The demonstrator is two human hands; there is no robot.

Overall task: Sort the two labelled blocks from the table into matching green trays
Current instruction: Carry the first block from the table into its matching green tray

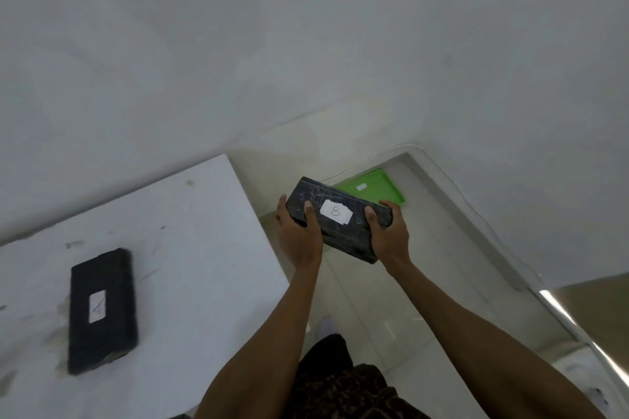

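A black block (337, 218) with a white label marked B is held in the air beyond the table's right edge, above the floor. My left hand (297, 231) grips its left end and my right hand (388, 231) grips its right end. Just behind the block, a green tray (377, 187) with a small white label lies on the floor in the corner, partly hidden by the block. A second black block (102, 309) with a white label lies flat on the white table (187, 231) at the left; its mark is too blurred to read.
White walls meet in a corner behind the tray. The floor is pale tile (425, 265). A bright metal strip (578, 326) runs along the lower right. My dark patterned clothing (340, 384) shows at the bottom.
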